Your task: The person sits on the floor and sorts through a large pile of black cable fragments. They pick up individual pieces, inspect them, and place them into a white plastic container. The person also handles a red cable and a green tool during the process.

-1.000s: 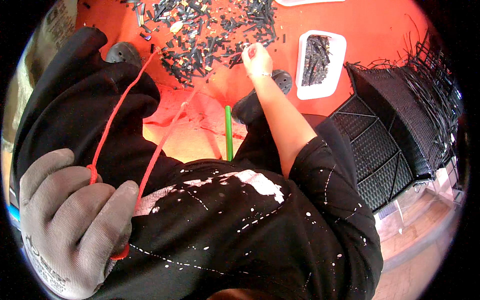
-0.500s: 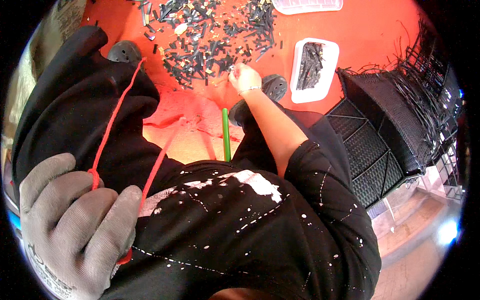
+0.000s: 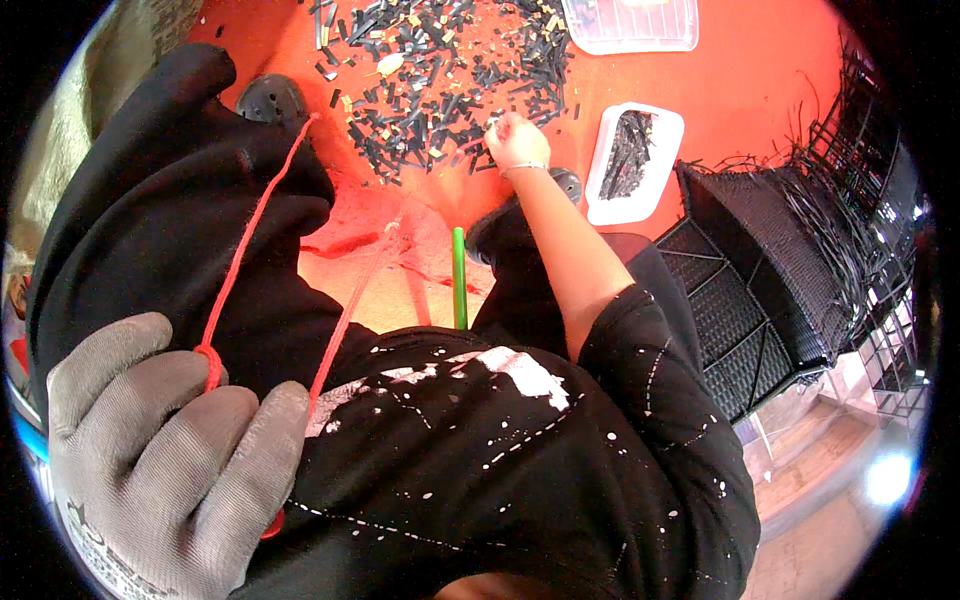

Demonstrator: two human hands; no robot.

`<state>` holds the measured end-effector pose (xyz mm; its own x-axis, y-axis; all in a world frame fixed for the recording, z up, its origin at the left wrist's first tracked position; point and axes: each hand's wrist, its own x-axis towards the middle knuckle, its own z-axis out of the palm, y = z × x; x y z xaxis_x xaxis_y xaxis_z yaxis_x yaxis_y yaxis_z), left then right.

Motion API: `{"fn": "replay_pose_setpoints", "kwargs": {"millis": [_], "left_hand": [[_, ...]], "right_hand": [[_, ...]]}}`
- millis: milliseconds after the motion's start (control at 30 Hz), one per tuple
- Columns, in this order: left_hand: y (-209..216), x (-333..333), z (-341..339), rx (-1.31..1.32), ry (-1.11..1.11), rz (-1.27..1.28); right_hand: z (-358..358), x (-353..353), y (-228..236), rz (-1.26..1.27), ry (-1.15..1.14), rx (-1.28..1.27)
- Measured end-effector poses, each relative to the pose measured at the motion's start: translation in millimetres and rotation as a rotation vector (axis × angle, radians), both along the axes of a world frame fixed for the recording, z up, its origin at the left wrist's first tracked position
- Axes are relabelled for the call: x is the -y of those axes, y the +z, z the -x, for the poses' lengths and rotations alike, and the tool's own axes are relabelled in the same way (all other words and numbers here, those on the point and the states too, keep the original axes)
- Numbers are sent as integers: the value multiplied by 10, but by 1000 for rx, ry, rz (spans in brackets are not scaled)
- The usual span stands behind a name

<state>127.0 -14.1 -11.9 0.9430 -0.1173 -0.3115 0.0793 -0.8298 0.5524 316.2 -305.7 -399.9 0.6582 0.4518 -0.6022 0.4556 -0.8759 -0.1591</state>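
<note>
My left hand (image 3: 180, 450), in a grey knit glove, is closed around a red string (image 3: 250, 235). One strand runs up from between its fingers over my dark trouser leg; another slants from beside the index finger toward the gap between my legs. My bare right hand (image 3: 518, 140) reaches out to the near right edge of a scattered heap of short black strips (image 3: 430, 100). Its fingers are curled together, and a small pale bit shows at the fingertips, too small to name. A thin bracelet circles that wrist.
A white tray (image 3: 607, 210) of black strips stands right of my right hand, with a clear plastic container (image 3: 640, 45) beyond it. Black woven wicker panels (image 3: 740, 340) with loose strands rise at the right. A green stick (image 3: 459, 280) stands between my legs.
The whole view has shifted slightly, moving the scene rightward in the picture. My right hand has moved a little farther out along the heap's edge. My left hand keeps its hold on the string.
</note>
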Motion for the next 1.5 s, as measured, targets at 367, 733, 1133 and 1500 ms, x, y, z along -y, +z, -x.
{"fn": "replay_pose_setpoints", "kwargs": {"millis": [367,733,1133,1500], "left_hand": [[77,40,-10,-37,-13,-25],[29,14,-33,-16,-16,9],[-11,-92,121,44,-16,25],[1,-194,291,39,62,35]], "right_hand": [[707,186,-315,-165,84,-147],[556,-113,-151,-206,48,-40],[894,-382,-43,-231,242,-164],[924,-467,27,-145,387,-204]]}}
